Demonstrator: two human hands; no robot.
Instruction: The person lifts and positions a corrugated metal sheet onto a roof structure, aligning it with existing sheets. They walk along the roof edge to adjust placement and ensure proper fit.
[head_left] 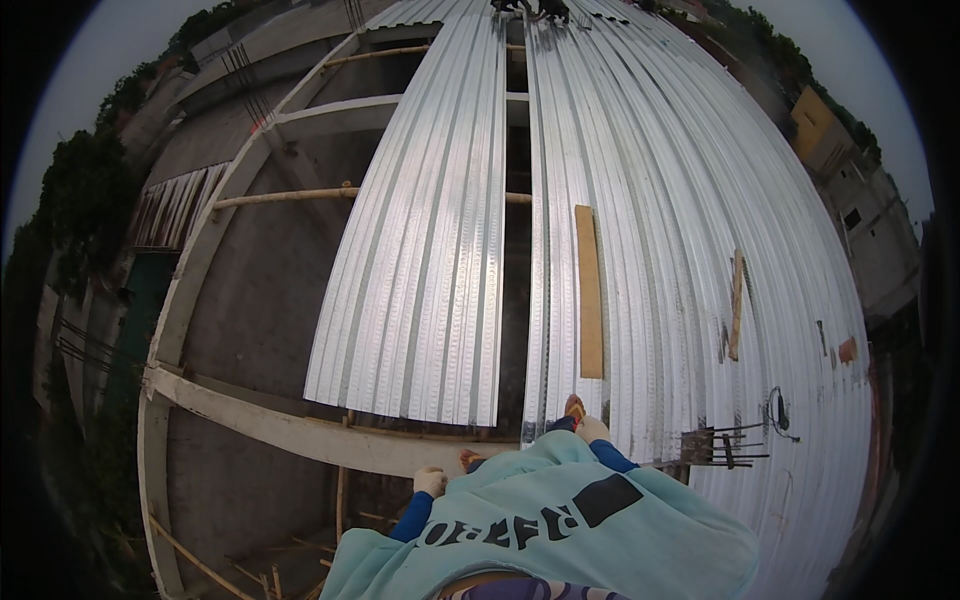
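Note:
My left hand (430,481), in a pale glove, hangs beside my body over the concrete beam (300,428). Its fingers look curled in, and anything inside them is too small to make out. Close to my knee is my right hand (593,429), gloved too, above the ribbed metal sheets (680,300); its fingers do not show clearly. One sandalled foot (573,406) stands on the metal, the other (471,460) on the beam. Ahead of me lies a long loose metal sheet (420,250), a dark gap separating it from the sheets on the right.
A wooden plank (589,290) and a thinner wood strip (737,305) lie on the metal. Rebar ends (725,447) jut out at right, near a dark cable (779,413). Bamboo poles (285,199) cross the deep open bays at left. At the far end people (530,8) crouch.

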